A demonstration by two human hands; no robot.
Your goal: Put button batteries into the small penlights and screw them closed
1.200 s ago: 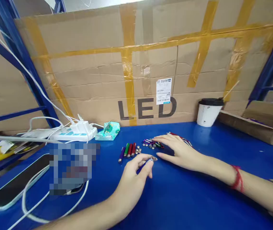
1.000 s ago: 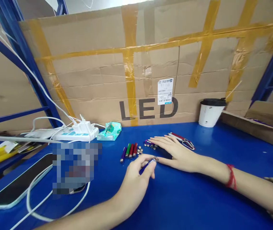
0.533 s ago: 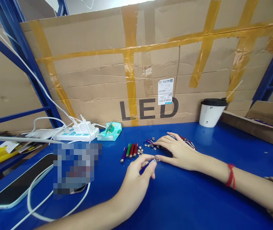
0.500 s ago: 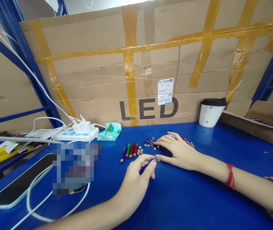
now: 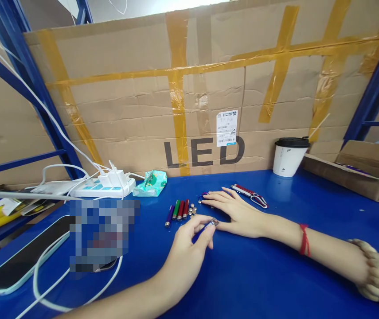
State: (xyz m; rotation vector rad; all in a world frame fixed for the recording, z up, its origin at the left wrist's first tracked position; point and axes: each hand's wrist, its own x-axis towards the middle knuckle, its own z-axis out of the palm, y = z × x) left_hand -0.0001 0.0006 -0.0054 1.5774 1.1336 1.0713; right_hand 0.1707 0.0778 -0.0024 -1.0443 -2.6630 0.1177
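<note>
A slim blue tube (image 5: 212, 223) sits at the centre of the frame, pinched between thumb and fingers of the left hand (image 5: 187, 243). Just beside its tip, the right hand (image 5: 239, 216) spreads its fingers over small parts, any contact hidden. Coloured tubes (image 5: 180, 210) and silver discs (image 5: 192, 208) lie left of centre on the table (image 5: 242, 274).

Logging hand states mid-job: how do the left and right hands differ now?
The left hand pinches a blue tube; the right hand is spread over small metal pieces. The left hand's wrist shows no band; the right hand's has a red cord, with a beaded bracelet farther up its arm. Both are ungloved.
</note>
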